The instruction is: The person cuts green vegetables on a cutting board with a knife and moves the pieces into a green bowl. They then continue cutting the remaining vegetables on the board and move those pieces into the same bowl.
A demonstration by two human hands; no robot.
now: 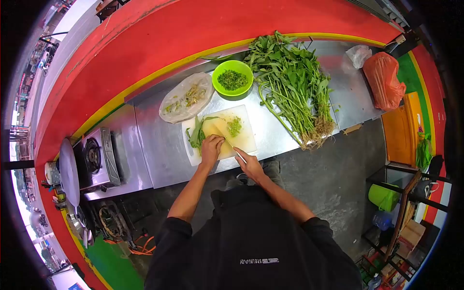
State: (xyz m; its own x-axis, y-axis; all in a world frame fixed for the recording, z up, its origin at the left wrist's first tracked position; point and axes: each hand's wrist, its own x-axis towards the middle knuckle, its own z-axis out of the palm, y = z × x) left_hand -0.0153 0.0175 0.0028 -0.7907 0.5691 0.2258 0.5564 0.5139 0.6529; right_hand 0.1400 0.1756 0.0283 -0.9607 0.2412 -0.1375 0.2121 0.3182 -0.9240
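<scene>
On a pale cutting board my left hand presses down on some green leafy stems, its fingers bent together. My right hand is wrapped round the handle of a knife, whose blade lies just right of my left fingers. Chopped greens form a small pile on the board beyond the blade. Behind the board stands a bright green bowl with more chopped greens inside. A clear plastic bag holding plant scraps lies at the back left of the board.
A large bunch of leafy greens with roots lies on the metal counter, right of the bowl. Farther right is a red plastic bag beside a small clear one. A gas stove stands at the left; a red wall curves behind.
</scene>
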